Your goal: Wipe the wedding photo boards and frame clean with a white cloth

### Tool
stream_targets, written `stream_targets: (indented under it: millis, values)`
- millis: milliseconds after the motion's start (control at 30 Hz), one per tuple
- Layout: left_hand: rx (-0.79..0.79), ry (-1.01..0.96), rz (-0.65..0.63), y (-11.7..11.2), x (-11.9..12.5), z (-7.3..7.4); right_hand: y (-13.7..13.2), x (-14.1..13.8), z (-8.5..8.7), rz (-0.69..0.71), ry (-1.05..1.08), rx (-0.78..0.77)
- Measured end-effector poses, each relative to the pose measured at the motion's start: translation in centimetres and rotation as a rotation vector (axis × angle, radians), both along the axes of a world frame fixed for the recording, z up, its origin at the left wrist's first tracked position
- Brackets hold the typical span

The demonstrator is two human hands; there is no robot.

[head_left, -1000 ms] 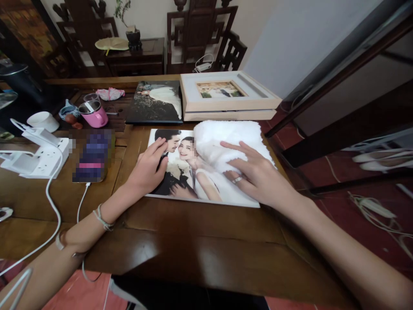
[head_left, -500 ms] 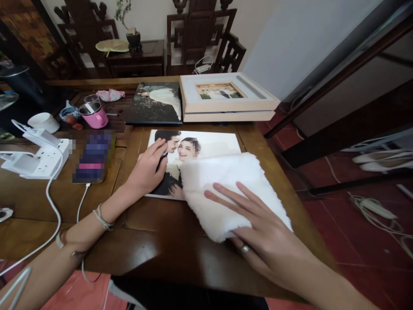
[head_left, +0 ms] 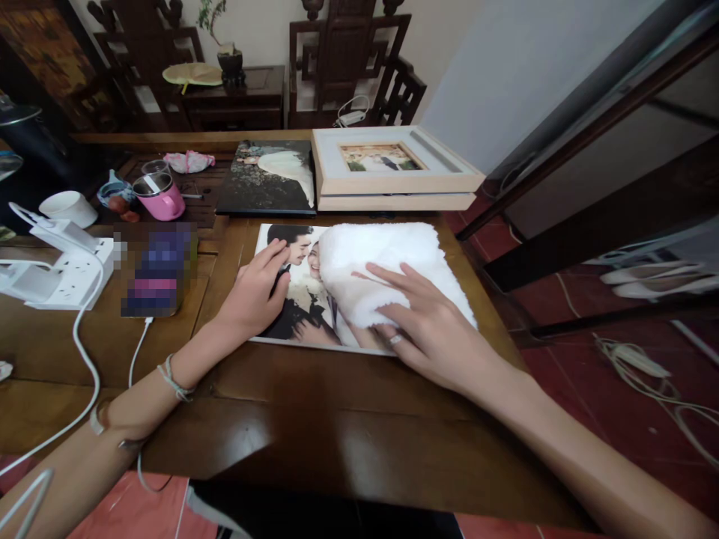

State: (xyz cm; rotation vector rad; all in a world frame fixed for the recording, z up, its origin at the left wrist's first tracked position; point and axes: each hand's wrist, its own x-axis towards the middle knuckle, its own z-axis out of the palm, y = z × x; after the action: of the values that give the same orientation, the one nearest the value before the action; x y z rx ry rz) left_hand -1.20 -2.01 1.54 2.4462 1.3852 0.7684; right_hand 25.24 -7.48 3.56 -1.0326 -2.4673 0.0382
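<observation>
A photo panel with a picture of a couple lies flat on the wooden table in front of me. My left hand rests on its left edge, fingers stretched out and nothing held. My right hand has hold of a fluffy white cloth and presses it on the panel. Its fingers are spread over the top, and the near edge of the cloth is folded up between them and the lower, ringed digit. The cloth hides the right part of the picture and hangs over the panel's right side.
Behind the panel lie a dark wedding photo panel and stacked pale picture frames. To the left are a phone on a charging cable, a white power strip, a pink mug and a white cup.
My right hand has slid the cloth away from me and slightly left across the panel, covering more of the upper picture and baring its near edge. My left hand stays in place.
</observation>
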Motion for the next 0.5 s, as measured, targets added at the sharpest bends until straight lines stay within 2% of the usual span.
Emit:
stream_targets:
  millis: [167,267,367,500]
  values:
    - [-0.002,-0.002,-0.006,1.3,-0.3,0.6,-3.0,-1.3,0.7,0.105,0.067,-0.028]
    - [-0.011,-0.007,-0.012,1.8,-0.5,1.0,-3.9,-1.6,1.1,0.169,0.083,-0.073]
    - [-0.009,-0.006,-0.004,1.6,-0.6,1.0,-3.2,-1.1,1.4,0.182,0.053,-0.096]
    - [-0.004,-0.001,-0.003,0.2,-0.9,0.9,-0.4,-0.2,1.2,0.124,0.004,-0.036]
